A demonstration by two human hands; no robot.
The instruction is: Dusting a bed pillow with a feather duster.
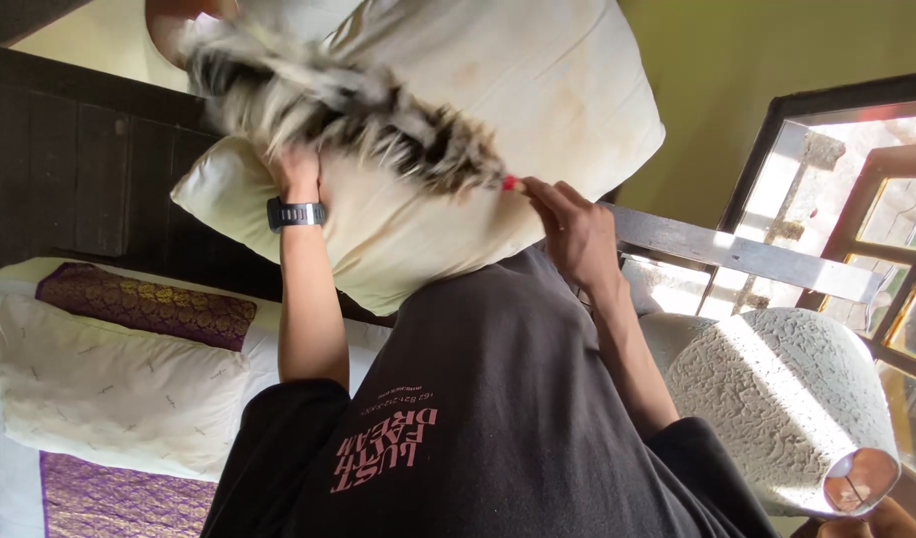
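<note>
My left hand point(296, 175), with a dark watch on its wrist, presses against a large cream pillow point(537, 90) and holds it up in front of me. My right hand point(573, 231) grips the red-tipped handle point(513, 183) of a black-and-white feather duster point(338, 105). The duster's feathers lie across the pillow's face and look blurred. My dark T-shirt point(498, 399) fills the lower middle of the view.
A bed at lower left carries a cream pillow point(119, 389) and a purple patterned cover point(144, 304) against a dark wooden headboard point(79, 169). A white textured lampshade point(777, 399) stands at lower right, below a wooden-framed window point(856, 199).
</note>
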